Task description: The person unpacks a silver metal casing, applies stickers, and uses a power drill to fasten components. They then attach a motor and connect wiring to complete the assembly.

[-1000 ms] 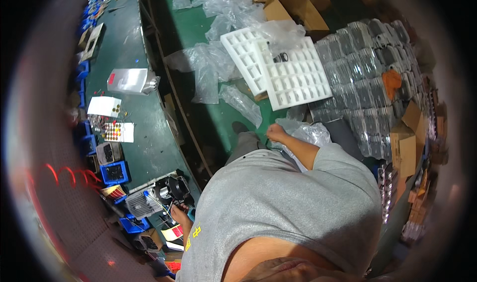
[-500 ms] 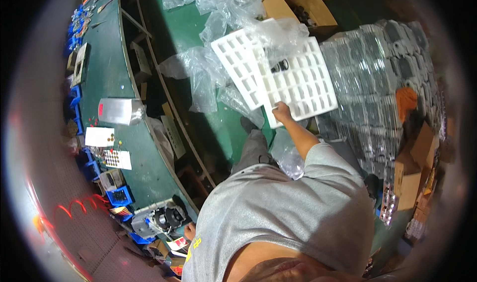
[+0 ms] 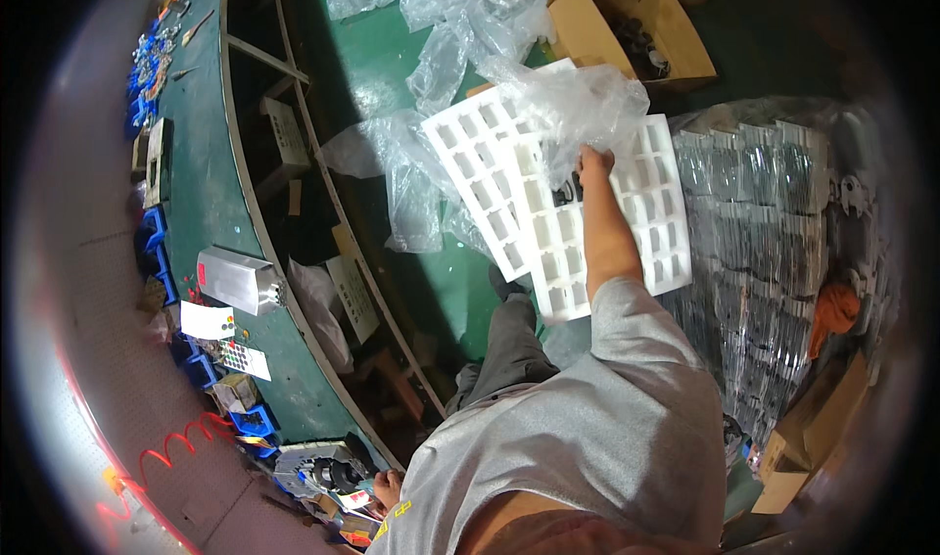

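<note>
I am looking down on a green floor (image 3: 392, 75) that is lying open between the long workbench (image 3: 211, 212) on my left and the stacked clear plastic trays (image 3: 774, 222) on my right; that strip is offering the widest room for moving. The bench edge is curving along the left, with a grey metal box (image 3: 235, 279) and blue bins (image 3: 157, 232) sitting on it. Two white compartment trays (image 3: 548, 212) are lying on the floor ahead, side by side and touching. Loose clear plastic bags (image 3: 460, 17) are crowding the floor beyond them, and an open cardboard box (image 3: 627, 26) is standing just behind. My right hand (image 3: 592, 166) is reaching out over the trays and is closing on a crumpled clear plastic sheet (image 3: 578, 100) that is draping over their far edge. My left hand (image 3: 389, 486) is resting low near the bench end; I cannot tell whether its fingers are together or apart.
</note>
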Motion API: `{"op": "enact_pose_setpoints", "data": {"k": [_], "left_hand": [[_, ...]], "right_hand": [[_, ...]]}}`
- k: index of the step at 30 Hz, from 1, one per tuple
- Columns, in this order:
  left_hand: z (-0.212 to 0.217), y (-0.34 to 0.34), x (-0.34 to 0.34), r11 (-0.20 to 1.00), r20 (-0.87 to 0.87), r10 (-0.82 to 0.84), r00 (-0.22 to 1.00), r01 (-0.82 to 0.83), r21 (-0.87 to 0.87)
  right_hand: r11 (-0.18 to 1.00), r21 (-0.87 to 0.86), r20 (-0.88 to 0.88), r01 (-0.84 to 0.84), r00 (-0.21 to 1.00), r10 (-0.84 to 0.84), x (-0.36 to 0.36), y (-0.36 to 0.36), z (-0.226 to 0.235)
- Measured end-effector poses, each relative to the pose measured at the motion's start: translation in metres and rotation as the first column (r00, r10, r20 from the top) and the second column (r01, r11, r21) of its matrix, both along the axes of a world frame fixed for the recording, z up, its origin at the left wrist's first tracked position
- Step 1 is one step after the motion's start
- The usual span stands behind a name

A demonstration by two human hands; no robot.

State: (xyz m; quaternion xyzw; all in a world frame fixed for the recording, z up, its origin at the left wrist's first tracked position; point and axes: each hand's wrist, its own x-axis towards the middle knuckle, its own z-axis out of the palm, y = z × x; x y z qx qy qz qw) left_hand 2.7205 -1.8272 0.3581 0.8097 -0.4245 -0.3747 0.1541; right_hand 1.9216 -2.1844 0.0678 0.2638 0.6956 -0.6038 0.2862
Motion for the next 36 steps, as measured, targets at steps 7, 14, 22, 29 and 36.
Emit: {"op": "enact_pose_setpoints", "data": {"k": [7, 14, 22, 29, 36], "left_hand": [[0.004, -0.036, -0.009, 0.987, 0.102, -0.111, 0.989, 0.098, 0.128], [0.015, -0.072, -0.050, 0.984, 0.023, -0.095, 0.995, 0.091, 0.151], [0.005, -0.059, -0.039, 0.989, -0.055, -0.085, 0.995, 0.091, 0.120], [0.007, -0.065, -0.054, 0.985, 0.014, -0.086, 0.996, 0.083, 0.148], [0.000, -0.055, -0.066, 0.991, -0.146, 0.052, 0.988, -0.033, 0.132]], "right_hand": [[0.741, 0.320, -0.838, -0.590, 0.188, 0.512, -0.090, -0.126, 0.078], [0.856, 0.392, -0.868, -0.338, 0.173, 0.466, -0.071, -0.089, 0.089], [0.287, 0.861, -0.262, -0.420, 0.117, 0.958, 0.062, 0.080, -0.034], [0.210, 0.726, 0.054, -0.655, 0.359, 0.932, 0.064, 0.068, -0.021], [0.744, 0.310, -0.616, -0.592, 0.471, 0.632, 0.061, 0.097, 0.019]]}}
